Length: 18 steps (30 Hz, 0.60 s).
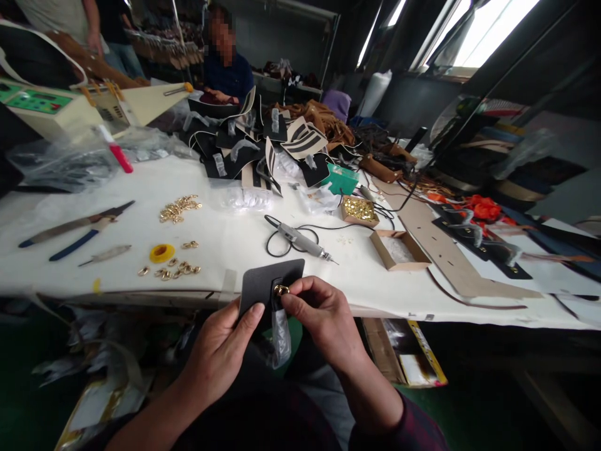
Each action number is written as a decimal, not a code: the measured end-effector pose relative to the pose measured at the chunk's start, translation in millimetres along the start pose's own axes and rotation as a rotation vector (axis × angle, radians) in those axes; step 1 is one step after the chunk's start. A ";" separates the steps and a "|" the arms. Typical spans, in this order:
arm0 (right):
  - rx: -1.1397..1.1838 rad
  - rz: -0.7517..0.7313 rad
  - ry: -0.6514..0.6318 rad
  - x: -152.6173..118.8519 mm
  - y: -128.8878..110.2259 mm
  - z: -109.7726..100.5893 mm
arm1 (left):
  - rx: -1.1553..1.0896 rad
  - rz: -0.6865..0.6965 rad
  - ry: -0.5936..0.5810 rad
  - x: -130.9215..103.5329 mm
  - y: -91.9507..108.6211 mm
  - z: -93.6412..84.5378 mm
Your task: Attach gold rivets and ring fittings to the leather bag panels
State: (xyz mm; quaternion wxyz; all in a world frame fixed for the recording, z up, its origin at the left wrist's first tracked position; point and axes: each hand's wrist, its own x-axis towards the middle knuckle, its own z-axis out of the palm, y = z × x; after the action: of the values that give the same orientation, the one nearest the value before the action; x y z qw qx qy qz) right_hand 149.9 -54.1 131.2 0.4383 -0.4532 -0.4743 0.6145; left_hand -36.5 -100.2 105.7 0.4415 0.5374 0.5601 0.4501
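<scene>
My left hand (220, 341) grips a black leather piece (256, 288) at its lower left edge, thumb on the near face. Thumb and index finger of my right hand (323, 313) pinch a small gold metal clasp (280, 290) at the strap tab on that piece. A strip of clear plastic wrap (280, 338) hangs down below the clasp. The piece is held tilted just in front of the table's near edge. Beyond it on the table lies a grey electric screwdriver (300, 239) with its black cable looped.
To the left are loose gold clasps (176, 269), yellow tape (162, 252), an awl (106, 255) and pliers (89, 232). Cardboard boxes (401, 250) stand at right. Stacked leather pieces (235, 147) fill the back, where a person (230, 75) sits.
</scene>
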 end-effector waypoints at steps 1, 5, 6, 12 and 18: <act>0.000 0.001 0.011 -0.4 -1.0 1.3 | 0.009 0.008 0.001 0.4 0.4 -0.2; -0.024 -0.018 0.063 -0.5 -0.9 6.1 | 0.036 0.040 -0.001 1.5 1.1 -1.8; -0.029 -0.023 0.073 -0.2 0.2 7.0 | 0.042 0.047 -0.005 1.6 1.0 -2.0; 0.034 -0.057 0.138 0.3 7.6 13.4 | 0.050 0.080 0.001 1.2 -2.1 2.4; 0.002 -0.029 0.129 -0.7 13.1 15.5 | 0.049 0.054 0.106 3.6 -7.0 8.1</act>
State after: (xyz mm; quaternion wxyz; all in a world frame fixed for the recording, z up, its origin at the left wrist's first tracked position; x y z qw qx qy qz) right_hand 133.5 -59.8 120.6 0.4772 -0.4844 -0.4512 0.5780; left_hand -30.1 -96.4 97.1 0.3859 0.5383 0.5787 0.4758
